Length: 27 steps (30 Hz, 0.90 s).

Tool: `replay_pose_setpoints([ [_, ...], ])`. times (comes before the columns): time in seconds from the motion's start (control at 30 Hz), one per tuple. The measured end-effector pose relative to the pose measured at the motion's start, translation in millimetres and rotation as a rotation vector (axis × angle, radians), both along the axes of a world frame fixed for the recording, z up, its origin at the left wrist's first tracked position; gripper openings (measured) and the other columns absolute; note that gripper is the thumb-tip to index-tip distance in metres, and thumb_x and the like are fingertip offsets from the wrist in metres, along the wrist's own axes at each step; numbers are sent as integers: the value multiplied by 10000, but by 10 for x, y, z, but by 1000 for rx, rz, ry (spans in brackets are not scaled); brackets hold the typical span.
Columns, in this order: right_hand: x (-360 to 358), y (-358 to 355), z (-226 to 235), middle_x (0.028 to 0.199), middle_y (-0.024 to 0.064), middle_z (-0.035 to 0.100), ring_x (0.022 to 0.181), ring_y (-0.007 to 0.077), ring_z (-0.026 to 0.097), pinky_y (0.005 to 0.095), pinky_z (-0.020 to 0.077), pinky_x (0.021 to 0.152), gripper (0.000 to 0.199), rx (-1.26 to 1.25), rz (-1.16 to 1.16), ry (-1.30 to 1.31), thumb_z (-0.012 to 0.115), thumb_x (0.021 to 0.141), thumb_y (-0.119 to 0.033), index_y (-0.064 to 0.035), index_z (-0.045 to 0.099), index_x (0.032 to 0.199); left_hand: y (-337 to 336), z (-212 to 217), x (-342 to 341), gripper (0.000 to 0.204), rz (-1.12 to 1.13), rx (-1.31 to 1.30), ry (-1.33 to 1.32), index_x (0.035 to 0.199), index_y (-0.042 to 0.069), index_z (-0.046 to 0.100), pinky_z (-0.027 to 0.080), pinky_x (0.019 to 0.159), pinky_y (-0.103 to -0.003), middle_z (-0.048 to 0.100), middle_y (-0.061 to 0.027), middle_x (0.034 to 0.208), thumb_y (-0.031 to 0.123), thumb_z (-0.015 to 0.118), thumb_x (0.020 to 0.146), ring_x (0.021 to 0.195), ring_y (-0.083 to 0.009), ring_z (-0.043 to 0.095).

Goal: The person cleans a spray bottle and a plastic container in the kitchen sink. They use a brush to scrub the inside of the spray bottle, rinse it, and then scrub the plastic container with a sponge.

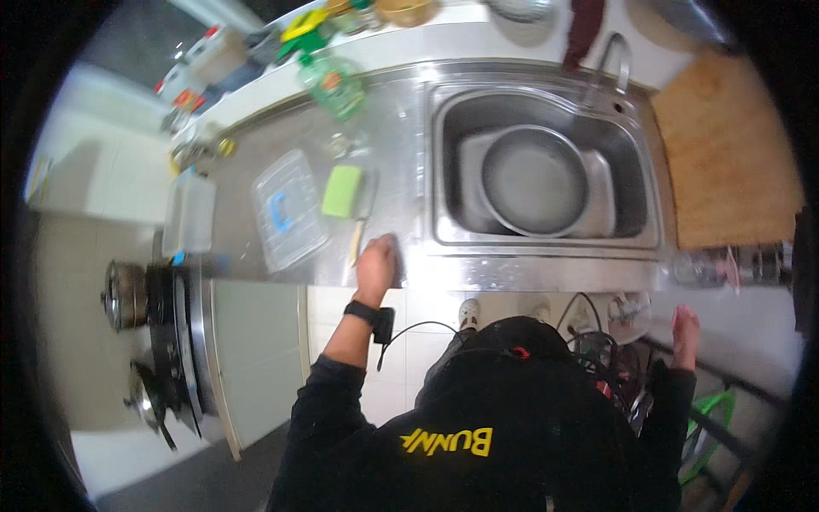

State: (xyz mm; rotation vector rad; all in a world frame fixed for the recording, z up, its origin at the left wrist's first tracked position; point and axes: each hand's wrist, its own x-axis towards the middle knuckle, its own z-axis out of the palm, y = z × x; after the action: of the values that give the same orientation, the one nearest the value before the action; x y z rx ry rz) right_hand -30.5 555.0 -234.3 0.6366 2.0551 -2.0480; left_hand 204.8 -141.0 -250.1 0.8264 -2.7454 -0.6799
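Observation:
My left hand [378, 264] is at the front edge of the steel counter with its fingers curled. A dark patch shows beside the fingers; whether they hold anything I cannot make out. Close to its left lies a knife [356, 243] with a pale handle, its blade pointing away. A green sponge [342, 191] is just beyond the handle. Further left there is a clear plastic lid [288, 211] with a blue handle. My right hand [685, 331] hangs out to the right, below the counter's edge, touching nothing I can see; its fingers are too small to read.
A round metal basin [536, 181] sits in the sink [437, 171], under the tap [616, 64]. Right of it lies a wooden board [725, 158]. A green bottle [334, 85] and a clear container [189, 212] stand left. Pots [126, 294] are on the stove at far left.

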Motion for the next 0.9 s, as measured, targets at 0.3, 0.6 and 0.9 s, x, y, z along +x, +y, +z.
replay_pose_setpoints([
  [0.3, 136, -1002, 301, 548, -77, 423, 414, 15, 320, 172, 240, 384, 346, 376, 59, -111, 717, 843, -343, -160, 482, 667, -825, 459, 35, 290, 203, -95, 67, 1032, 65, 667, 499, 735, -409, 654, -183, 924, 258, 654, 816, 835, -334, 628],
  [0.6, 118, -1945, 502, 496, -91, 331, 378, 31, 241, 226, 144, 373, 445, 210, 95, 0, 563, 896, -529, -214, 401, 626, -1305, 364, -507, 591, 26, -213, -180, 1265, 187, 527, 450, 877, -455, 535, -158, 1155, 299, 703, 713, 1064, -365, 523],
  [0.9, 9, -2171, 464, 601, -102, 327, 469, 21, 250, 235, 179, 412, 374, 366, 35, 87, 634, 894, -208, -209, 356, 643, -1456, 321, -406, 543, 19, -132, -25, 1280, 174, 542, 369, 989, -489, 463, -204, 1335, 284, 671, 764, 1167, -385, 459],
])
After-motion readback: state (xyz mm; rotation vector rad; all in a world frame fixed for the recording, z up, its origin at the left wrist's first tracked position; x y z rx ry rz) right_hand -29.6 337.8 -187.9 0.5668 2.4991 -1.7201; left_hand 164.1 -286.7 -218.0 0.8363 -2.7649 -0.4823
